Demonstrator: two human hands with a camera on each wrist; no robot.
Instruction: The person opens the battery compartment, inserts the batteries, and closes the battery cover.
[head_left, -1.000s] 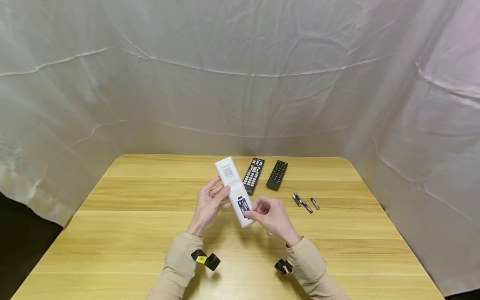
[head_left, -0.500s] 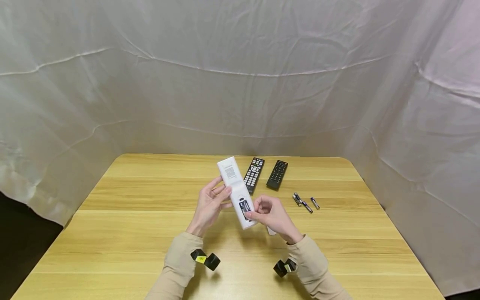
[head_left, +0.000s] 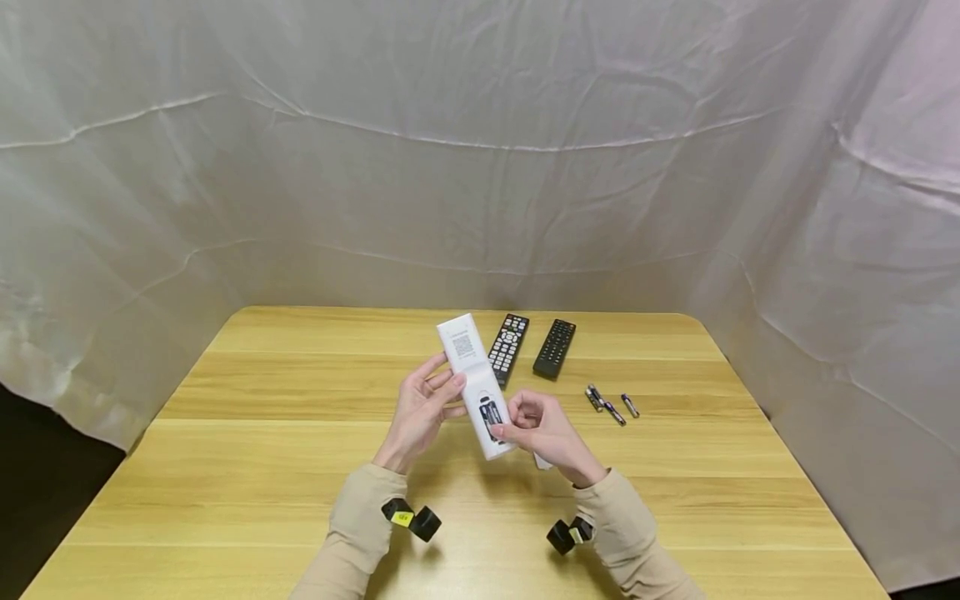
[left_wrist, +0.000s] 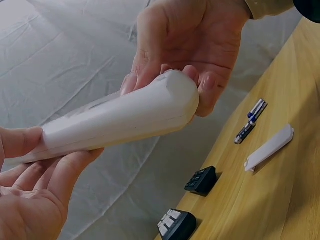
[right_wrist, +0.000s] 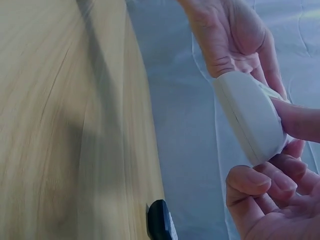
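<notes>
A white remote control (head_left: 467,358) is held above the table, its back turned up and its battery compartment uncovered. Two dark batteries (head_left: 491,412) appear to lie side by side in that compartment. My left hand (head_left: 415,412) grips the remote's left edge, thumb on the back and fingers beneath. At the lower end, my right hand (head_left: 546,432) holds the remote, its thumb on the batteries and its other fingers curled by the edge. A white battery cover (left_wrist: 270,147) lies on the table, partly hidden by the right hand in the head view.
Two black remotes lie farther back, one with white buttons (head_left: 507,346) and one with dark buttons (head_left: 555,348). Several loose batteries (head_left: 615,414) lie to the right on the wooden table (head_left: 262,433). A pale cloth (head_left: 480,208) hangs behind it.
The remote has shifted slightly right, and its compartment has turned more toward the head camera. The right thumb stays over the batteries. More of the white cover shows under the right hand.
</notes>
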